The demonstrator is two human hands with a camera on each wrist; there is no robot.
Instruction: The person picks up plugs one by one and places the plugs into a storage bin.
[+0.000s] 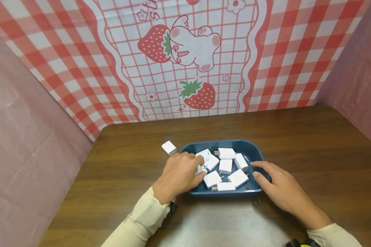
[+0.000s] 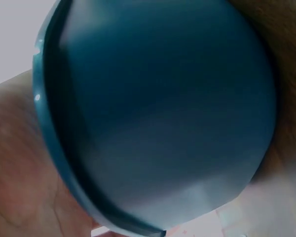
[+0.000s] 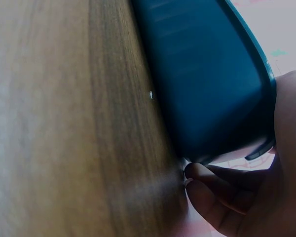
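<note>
A blue plastic bin (image 1: 225, 192) sits on the table with several white plug-in chargers (image 1: 225, 166) lying loose inside. My left hand (image 1: 180, 173) reaches over the bin's left end and pinches a white charger (image 1: 200, 169) between thumb and index finger, its metal prongs pointing right. At the other end, my right hand (image 1: 281, 187) grips the bin, with thumb and index finger over the rim. The right wrist view shows other fingers (image 3: 207, 192) curled low against the bin's outside. In the left wrist view the bin's outer wall (image 2: 172, 113) hides the left fingertips.
One more white charger (image 1: 169, 148) lies on the brown wooden table (image 1: 111, 171), just beyond the bin's back left corner. Behind the table hangs a red checked cloth (image 1: 185, 85) with strawberries. Pink cloth (image 1: 21, 137) covers the sides.
</note>
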